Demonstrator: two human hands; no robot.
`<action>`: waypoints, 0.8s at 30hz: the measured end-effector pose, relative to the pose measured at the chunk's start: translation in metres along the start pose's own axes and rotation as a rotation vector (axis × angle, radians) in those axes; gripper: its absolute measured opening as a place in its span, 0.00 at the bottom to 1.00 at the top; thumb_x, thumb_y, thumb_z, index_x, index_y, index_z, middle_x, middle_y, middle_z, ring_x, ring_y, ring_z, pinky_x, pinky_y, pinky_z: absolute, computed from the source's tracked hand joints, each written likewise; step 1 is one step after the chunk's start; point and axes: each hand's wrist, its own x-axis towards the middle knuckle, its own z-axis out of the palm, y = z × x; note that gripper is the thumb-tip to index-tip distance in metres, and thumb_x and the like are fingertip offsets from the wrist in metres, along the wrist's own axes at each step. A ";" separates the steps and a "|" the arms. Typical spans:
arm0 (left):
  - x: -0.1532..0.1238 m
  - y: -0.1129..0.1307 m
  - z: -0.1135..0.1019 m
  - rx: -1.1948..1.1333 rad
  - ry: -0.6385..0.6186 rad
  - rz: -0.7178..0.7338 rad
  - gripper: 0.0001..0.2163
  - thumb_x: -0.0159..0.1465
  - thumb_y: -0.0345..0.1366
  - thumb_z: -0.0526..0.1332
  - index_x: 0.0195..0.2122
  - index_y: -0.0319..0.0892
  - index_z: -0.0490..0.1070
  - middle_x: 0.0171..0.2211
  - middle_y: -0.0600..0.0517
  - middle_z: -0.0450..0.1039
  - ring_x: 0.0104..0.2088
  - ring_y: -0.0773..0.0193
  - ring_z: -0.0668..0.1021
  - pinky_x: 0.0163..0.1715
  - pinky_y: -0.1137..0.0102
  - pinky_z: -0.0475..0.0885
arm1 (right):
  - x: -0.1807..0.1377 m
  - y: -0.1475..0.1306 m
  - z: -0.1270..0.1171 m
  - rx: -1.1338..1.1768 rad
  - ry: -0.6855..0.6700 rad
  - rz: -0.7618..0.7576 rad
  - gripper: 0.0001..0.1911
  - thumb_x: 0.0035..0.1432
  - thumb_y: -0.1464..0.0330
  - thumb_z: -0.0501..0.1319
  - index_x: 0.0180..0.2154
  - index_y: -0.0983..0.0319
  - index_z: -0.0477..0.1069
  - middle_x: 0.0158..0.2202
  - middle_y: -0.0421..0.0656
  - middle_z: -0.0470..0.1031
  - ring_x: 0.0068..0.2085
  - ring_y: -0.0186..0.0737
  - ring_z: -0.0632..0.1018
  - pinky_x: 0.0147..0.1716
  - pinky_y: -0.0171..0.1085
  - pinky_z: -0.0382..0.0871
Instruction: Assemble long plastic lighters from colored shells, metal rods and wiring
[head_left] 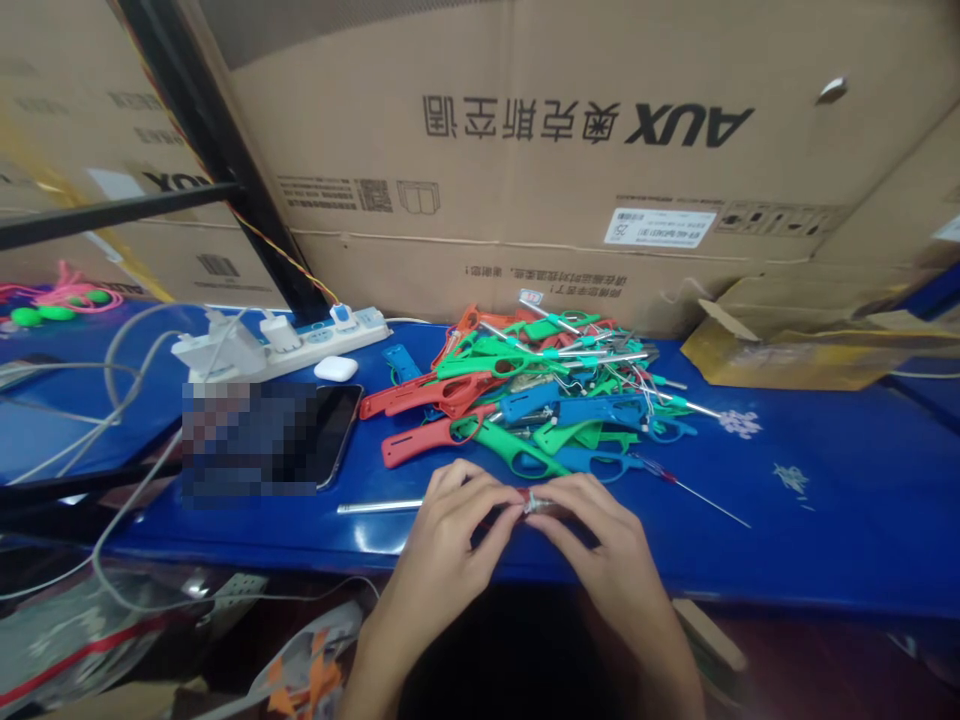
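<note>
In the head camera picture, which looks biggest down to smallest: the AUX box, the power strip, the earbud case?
1. AUX box
2. power strip
3. earbud case
The box stands farthest back, yet looks far largest.

We are holding a silver rod (379, 507) over a blue table (825, 520), facing red, green and blue handles (525, 400).

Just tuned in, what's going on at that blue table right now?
A person's left hand and right hand meet at the front edge of the blue table, both pinching a small metal piece between the fingertips. A thin metal rod runs out to the left from under the left hand. Just behind lies a heap of red, green and blue plastic handles, and a phone sits to its left.
</note>
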 end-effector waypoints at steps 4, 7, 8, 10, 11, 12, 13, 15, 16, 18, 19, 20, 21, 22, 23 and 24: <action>-0.001 0.000 0.000 -0.001 -0.005 -0.003 0.04 0.73 0.32 0.61 0.44 0.47 0.75 0.37 0.55 0.79 0.41 0.61 0.72 0.47 0.63 0.64 | 0.000 0.002 0.000 -0.047 0.025 -0.048 0.07 0.67 0.69 0.65 0.46 0.54 0.79 0.42 0.40 0.79 0.44 0.39 0.79 0.45 0.35 0.72; -0.001 -0.001 0.000 0.002 0.000 0.000 0.04 0.73 0.32 0.61 0.44 0.47 0.75 0.37 0.56 0.79 0.41 0.62 0.72 0.47 0.63 0.63 | 0.000 0.002 0.001 -0.076 0.049 -0.080 0.08 0.67 0.70 0.65 0.46 0.55 0.79 0.41 0.40 0.79 0.44 0.39 0.78 0.45 0.35 0.73; -0.001 -0.001 0.000 0.000 0.005 0.000 0.04 0.73 0.31 0.61 0.44 0.46 0.75 0.37 0.56 0.79 0.41 0.62 0.72 0.47 0.63 0.63 | 0.000 0.002 0.001 -0.080 0.056 -0.088 0.08 0.67 0.70 0.65 0.46 0.55 0.80 0.41 0.40 0.79 0.44 0.39 0.78 0.45 0.35 0.73; -0.001 -0.001 0.000 -0.005 0.012 -0.005 0.04 0.73 0.32 0.61 0.44 0.47 0.76 0.36 0.56 0.79 0.40 0.62 0.72 0.47 0.63 0.63 | 0.000 0.001 0.002 -0.079 0.065 -0.102 0.08 0.66 0.71 0.65 0.45 0.55 0.80 0.41 0.40 0.79 0.43 0.39 0.78 0.46 0.35 0.73; -0.001 -0.001 0.000 -0.008 0.015 -0.006 0.04 0.73 0.32 0.61 0.43 0.47 0.76 0.36 0.56 0.78 0.40 0.62 0.72 0.47 0.64 0.63 | 0.000 0.000 0.003 -0.077 0.069 -0.104 0.07 0.67 0.71 0.65 0.45 0.55 0.79 0.41 0.40 0.80 0.43 0.38 0.78 0.46 0.35 0.73; -0.001 -0.002 0.000 -0.010 0.017 -0.007 0.04 0.73 0.32 0.61 0.43 0.47 0.76 0.36 0.56 0.78 0.40 0.62 0.73 0.47 0.64 0.63 | 0.000 -0.001 0.003 -0.074 0.070 -0.106 0.07 0.67 0.71 0.65 0.45 0.55 0.79 0.41 0.40 0.80 0.43 0.38 0.78 0.47 0.35 0.72; -0.001 -0.002 0.000 -0.012 0.020 -0.006 0.04 0.72 0.32 0.61 0.43 0.47 0.76 0.35 0.56 0.78 0.40 0.62 0.73 0.47 0.64 0.63 | 0.000 -0.001 0.003 -0.068 0.071 -0.106 0.07 0.67 0.71 0.65 0.45 0.55 0.79 0.41 0.40 0.80 0.43 0.38 0.79 0.47 0.35 0.72; 0.000 -0.002 0.000 -0.018 0.025 -0.008 0.04 0.72 0.32 0.62 0.42 0.47 0.76 0.35 0.56 0.78 0.40 0.62 0.73 0.47 0.64 0.64 | -0.001 -0.002 0.004 -0.051 0.071 -0.103 0.07 0.67 0.71 0.65 0.45 0.55 0.79 0.41 0.40 0.80 0.43 0.38 0.79 0.47 0.35 0.72; 0.000 -0.002 0.000 -0.024 0.026 -0.010 0.04 0.72 0.32 0.62 0.41 0.47 0.76 0.35 0.56 0.78 0.40 0.62 0.74 0.47 0.64 0.64 | -0.002 -0.003 0.004 -0.040 0.068 -0.101 0.07 0.67 0.71 0.65 0.45 0.55 0.79 0.41 0.40 0.80 0.43 0.38 0.79 0.46 0.35 0.72; 0.000 -0.002 0.000 -0.036 0.031 -0.013 0.04 0.72 0.32 0.62 0.41 0.47 0.76 0.35 0.56 0.78 0.40 0.62 0.74 0.48 0.63 0.64 | -0.002 -0.003 0.005 -0.019 0.062 -0.100 0.07 0.67 0.72 0.65 0.45 0.55 0.79 0.41 0.39 0.81 0.43 0.38 0.79 0.45 0.35 0.73; 0.000 -0.002 0.001 -0.038 0.033 -0.012 0.04 0.72 0.32 0.62 0.41 0.47 0.76 0.35 0.56 0.78 0.40 0.62 0.74 0.48 0.63 0.64 | -0.002 -0.003 0.005 -0.013 0.058 -0.101 0.07 0.67 0.72 0.65 0.45 0.55 0.79 0.41 0.39 0.81 0.43 0.38 0.79 0.44 0.35 0.73; 0.000 -0.002 0.001 -0.037 0.036 -0.011 0.04 0.72 0.31 0.63 0.41 0.47 0.76 0.35 0.56 0.79 0.40 0.63 0.75 0.48 0.63 0.64 | -0.001 -0.003 0.005 -0.011 0.055 -0.102 0.07 0.67 0.72 0.65 0.45 0.55 0.79 0.41 0.39 0.81 0.43 0.38 0.79 0.44 0.35 0.73; -0.001 -0.002 0.001 -0.035 0.038 -0.007 0.04 0.71 0.31 0.63 0.41 0.47 0.76 0.35 0.56 0.79 0.40 0.63 0.75 0.47 0.63 0.64 | -0.001 -0.003 0.005 -0.014 0.052 -0.104 0.07 0.67 0.72 0.65 0.45 0.55 0.79 0.41 0.39 0.81 0.43 0.38 0.79 0.44 0.35 0.73; -0.001 -0.002 0.001 -0.033 0.041 -0.005 0.04 0.71 0.31 0.63 0.40 0.47 0.76 0.35 0.56 0.79 0.40 0.63 0.75 0.47 0.63 0.64 | -0.001 -0.003 0.005 -0.020 0.053 -0.106 0.07 0.67 0.72 0.65 0.44 0.55 0.79 0.41 0.39 0.82 0.43 0.38 0.79 0.44 0.36 0.73; -0.001 -0.003 0.001 -0.034 0.042 -0.003 0.05 0.71 0.31 0.63 0.40 0.47 0.76 0.35 0.56 0.79 0.40 0.63 0.75 0.47 0.63 0.64 | -0.001 -0.003 0.005 -0.025 0.054 -0.111 0.07 0.67 0.72 0.65 0.44 0.55 0.79 0.41 0.39 0.82 0.43 0.38 0.79 0.45 0.36 0.73; -0.001 -0.003 0.000 -0.038 0.042 -0.002 0.05 0.71 0.31 0.63 0.40 0.47 0.77 0.35 0.56 0.78 0.40 0.63 0.75 0.47 0.64 0.65 | -0.001 -0.003 0.006 -0.031 0.055 -0.116 0.07 0.67 0.71 0.65 0.44 0.55 0.79 0.41 0.39 0.82 0.43 0.39 0.79 0.45 0.37 0.73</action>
